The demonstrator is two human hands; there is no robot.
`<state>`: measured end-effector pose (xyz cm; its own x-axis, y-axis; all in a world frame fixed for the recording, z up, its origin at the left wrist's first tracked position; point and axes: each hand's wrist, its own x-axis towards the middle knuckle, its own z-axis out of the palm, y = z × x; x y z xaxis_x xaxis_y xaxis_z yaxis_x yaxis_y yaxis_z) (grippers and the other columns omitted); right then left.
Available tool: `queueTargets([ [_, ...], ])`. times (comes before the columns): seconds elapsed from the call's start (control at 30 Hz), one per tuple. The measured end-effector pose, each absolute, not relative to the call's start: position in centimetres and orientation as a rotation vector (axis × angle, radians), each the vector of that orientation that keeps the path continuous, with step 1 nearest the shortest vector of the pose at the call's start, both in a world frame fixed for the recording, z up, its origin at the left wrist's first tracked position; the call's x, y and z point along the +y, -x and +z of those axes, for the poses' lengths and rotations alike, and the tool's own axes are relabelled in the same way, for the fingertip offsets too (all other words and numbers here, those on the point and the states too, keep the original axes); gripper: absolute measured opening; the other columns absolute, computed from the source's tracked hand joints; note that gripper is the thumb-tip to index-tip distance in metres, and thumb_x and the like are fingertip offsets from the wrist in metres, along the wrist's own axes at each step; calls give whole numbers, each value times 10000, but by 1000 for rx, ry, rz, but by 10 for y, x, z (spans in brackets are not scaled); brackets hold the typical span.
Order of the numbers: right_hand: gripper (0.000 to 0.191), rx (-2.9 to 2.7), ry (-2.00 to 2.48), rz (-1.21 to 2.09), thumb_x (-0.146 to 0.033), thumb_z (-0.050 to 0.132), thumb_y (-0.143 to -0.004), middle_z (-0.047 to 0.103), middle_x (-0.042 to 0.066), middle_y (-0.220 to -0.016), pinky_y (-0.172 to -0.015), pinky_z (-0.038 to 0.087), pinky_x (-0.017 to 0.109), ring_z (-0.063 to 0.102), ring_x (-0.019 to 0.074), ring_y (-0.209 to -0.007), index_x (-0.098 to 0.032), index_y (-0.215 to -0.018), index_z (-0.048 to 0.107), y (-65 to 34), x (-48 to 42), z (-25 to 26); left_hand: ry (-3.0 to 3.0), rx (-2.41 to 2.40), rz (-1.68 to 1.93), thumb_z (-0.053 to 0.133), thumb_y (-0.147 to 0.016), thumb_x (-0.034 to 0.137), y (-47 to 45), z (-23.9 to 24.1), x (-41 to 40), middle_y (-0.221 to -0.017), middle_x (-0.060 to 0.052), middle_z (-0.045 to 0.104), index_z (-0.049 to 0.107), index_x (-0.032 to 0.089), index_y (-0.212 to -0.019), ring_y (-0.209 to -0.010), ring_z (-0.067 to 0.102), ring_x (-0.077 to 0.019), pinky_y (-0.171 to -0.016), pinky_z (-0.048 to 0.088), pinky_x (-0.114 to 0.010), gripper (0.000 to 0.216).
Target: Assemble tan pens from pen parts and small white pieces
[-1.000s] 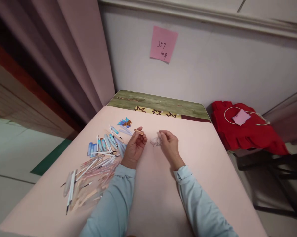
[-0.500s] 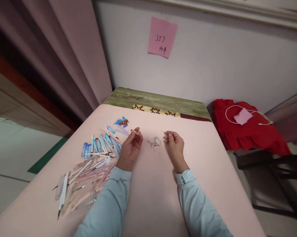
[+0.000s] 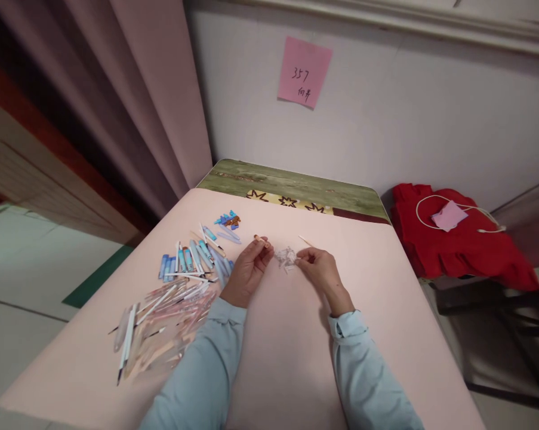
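Head view, one moment.

Left hand point(image 3: 246, 272), centre of frame: thumb and forefinger pinched together on a short tan plastic stub point(image 3: 261, 240), held just above the cloth. Right hand point(image 3: 323, 272), just right of centre: fingertips closed on a thin pale stick point(image 3: 305, 240), which juts toward the upper left. Both wrists rest on the pale pink tablecloth point(image 3: 385, 310).

Between the two hands, touching neither that I can tell: a small heap of clear and white bits point(image 3: 286, 257).

Left of the left hand, near its knuckles: a spread of blue-and-white pen parts point(image 3: 191, 261). Above these: a small cluster of blue and brown caps point(image 3: 228, 220). Lower left: a loose pile of clear pinkish pen barrels point(image 3: 162, 322), running close to the left edge of the cloth.

The cloth to the right of and below the right hand is bare as far as its right edge. At the far edge a strip of green wood-grain tabletop point(image 3: 291, 182) shows, butted against the white wall point(image 3: 407, 119).

On the wall, upper centre: a pink square sticky note point(image 3: 304, 71) with handwriting. Upper left: a mauve curtain point(image 3: 153, 89) hanging down to the table corner.

Right of frame, off the table: a red cloth point(image 3: 475, 257) on a dark chair, with a white cable point(image 3: 424, 206) and a pink paper slip point(image 3: 449, 215) on it.
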<state>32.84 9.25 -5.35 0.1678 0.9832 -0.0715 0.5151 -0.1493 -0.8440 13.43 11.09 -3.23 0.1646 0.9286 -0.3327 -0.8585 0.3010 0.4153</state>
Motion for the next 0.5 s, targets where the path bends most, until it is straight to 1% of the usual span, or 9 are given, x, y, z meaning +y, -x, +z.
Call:
queueTargets([
  [0.1, 184, -1432, 1767, 884, -353, 677, -691, 672, -4, -677, -553, 411, 232, 568, 137, -596, -198, -778, 726, -328, 92, -51, -181, 574, 1251, 596, -868, 40, -134, -33, 110, -794, -64, 675, 683, 65, -903, -698, 676, -106, -643, 610, -191, 97],
  [0.17, 217, -1429, 1760, 876, -344, 682, -690, 661, -17, -664, -557, 413, 230, 562, 132, -586, -202, -847, 730, -328, 92, -51, -175, 568, 1239, 598, -872, 51, -133, -33, 110, -791, -69, 673, 686, 62, -940, -693, 675, -105, -636, 609, -185, 112],
  [0.27, 284, -1431, 1722, 862, -361, 677, -707, 649, -21, -651, -551, 414, 230, 553, 128, -568, -201, -934, 733, -329, 92, -51, -74, 553, 1237, 566, -895, 58, -131, -32, 111, -814, -77, 677, 672, 63, -1047, -704, 680, -100, -640, 606, -170, 185],
  [0.4, 294, -1406, 1690, 882, -417, 654, -734, 647, 3, -643, -504, 394, 230, 538, 131, -544, -180, -884, 743, -336, 91, -54, -10, 547, 1282, 496, -924, 44, -129, -30, 113, -809, -62, 663, 621, 90, -1196, -714, 683, -94, -643, 601, -158, 303],
  [0.5, 280, -1434, 1698, 900, -383, 659, -720, 663, 8, -683, -522, 406, 227, 552, 131, -574, -180, -892, 747, -341, 92, -55, -59, 543, 1330, 461, -926, 23, -129, -29, 114, -810, -51, 653, 593, 112, -1245, -727, 681, -89, -659, 598, -154, 356],
])
